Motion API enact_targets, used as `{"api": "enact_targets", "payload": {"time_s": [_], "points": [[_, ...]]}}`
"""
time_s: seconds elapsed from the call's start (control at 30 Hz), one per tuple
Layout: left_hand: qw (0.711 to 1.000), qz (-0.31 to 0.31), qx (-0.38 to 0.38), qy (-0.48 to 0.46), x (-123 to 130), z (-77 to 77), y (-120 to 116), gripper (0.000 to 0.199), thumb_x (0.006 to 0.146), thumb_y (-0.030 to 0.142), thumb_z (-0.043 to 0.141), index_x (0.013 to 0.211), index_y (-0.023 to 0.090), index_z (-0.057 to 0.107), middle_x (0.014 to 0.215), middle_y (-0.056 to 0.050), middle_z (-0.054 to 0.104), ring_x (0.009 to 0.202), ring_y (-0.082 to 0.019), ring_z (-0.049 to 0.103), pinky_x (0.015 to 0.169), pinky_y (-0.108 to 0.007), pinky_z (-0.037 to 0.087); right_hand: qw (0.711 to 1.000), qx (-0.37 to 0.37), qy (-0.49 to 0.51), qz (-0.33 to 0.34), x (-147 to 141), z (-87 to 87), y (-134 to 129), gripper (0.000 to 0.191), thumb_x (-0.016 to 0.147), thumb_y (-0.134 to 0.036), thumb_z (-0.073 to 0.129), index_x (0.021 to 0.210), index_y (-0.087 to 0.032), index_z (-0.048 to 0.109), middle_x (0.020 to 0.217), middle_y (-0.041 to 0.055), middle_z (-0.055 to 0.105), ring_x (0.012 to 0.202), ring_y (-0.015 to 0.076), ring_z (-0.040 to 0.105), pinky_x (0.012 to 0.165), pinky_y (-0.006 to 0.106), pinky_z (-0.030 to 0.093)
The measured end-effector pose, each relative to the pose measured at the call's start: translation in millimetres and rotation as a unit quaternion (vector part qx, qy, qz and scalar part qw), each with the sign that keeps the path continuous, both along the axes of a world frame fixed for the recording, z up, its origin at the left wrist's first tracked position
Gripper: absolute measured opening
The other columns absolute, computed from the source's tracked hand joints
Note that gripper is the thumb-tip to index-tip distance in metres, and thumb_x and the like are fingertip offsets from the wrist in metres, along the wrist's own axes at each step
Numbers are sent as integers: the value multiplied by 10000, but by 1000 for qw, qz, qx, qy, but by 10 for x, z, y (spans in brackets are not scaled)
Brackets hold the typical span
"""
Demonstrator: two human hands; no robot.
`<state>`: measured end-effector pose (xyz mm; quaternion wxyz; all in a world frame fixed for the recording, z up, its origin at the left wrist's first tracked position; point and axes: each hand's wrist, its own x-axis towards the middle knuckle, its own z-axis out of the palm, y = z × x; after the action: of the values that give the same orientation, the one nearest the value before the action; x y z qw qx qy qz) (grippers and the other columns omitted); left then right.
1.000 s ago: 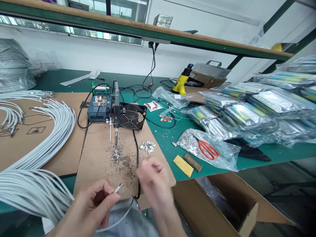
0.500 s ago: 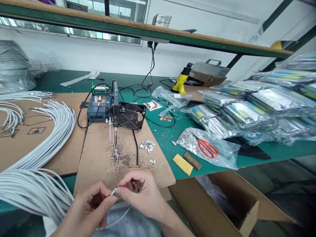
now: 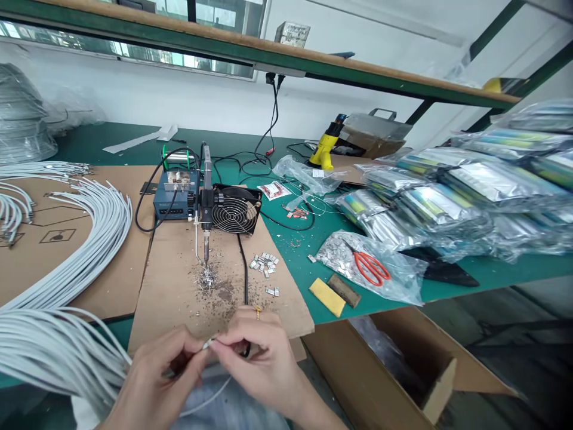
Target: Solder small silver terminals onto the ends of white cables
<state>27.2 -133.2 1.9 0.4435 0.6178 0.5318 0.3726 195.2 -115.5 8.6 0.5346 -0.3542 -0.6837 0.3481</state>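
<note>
My left hand (image 3: 165, 373) pinches a white cable (image 3: 210, 399) close to its end, at the bottom centre. Thumb and fingers of my right hand (image 3: 259, 358) are closed on the tip of the same cable, touching my left fingertips. The tip itself is mostly covered by the fingers. Beyond my hands a soldering iron (image 3: 206, 209) points down in a stand, over a heap of metal scraps (image 3: 206, 278) on a cardboard sheet (image 3: 165, 298). Small metal connectors (image 3: 264, 263) lie to its right. A thick bundle of white cables (image 3: 49, 346) rests at the left.
Behind the cardboard are a blue soldering station (image 3: 172, 206) and a black fan (image 3: 236, 210). Red scissors (image 3: 371, 269) lie on a plastic bag at the right, near yellow (image 3: 327, 297) and brown pads. Wrapped packages (image 3: 487, 179) are piled farther right, above an open carton (image 3: 380, 370).
Both hands have closed in tighter around the cable tip, and less of it shows. My right hand's fingers have shifted, and a ring is now visible. The whole view has moved slightly.
</note>
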Motion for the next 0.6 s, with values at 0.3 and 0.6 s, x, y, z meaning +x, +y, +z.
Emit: {"api": "enact_targets", "payload": {"time_s": [0.3, 0.6], "points": [[946, -29, -234, -221, -21, 128, 67, 507, 583, 630, 825, 557, 162, 631, 464, -8, 674, 436, -119, 605, 475, -189, 470, 951, -71, 301, -23, -495, -340, -79, 233, 828, -346, 728, 647, -218, 654, 510, -16, 537, 438, 129, 469, 413, 241, 354], [941, -24, -252, -225, -32, 187, 103, 509, 563, 630, 836, 606, 156, 655, 479, 15, 638, 411, -127, 624, 440, -191, 467, 867, -208, 453, 9, -328, -268, 30, 268, 762, -355, 821, 606, -210, 658, 504, -61, 443, 486, 87, 371, 500, 206, 326]]}}
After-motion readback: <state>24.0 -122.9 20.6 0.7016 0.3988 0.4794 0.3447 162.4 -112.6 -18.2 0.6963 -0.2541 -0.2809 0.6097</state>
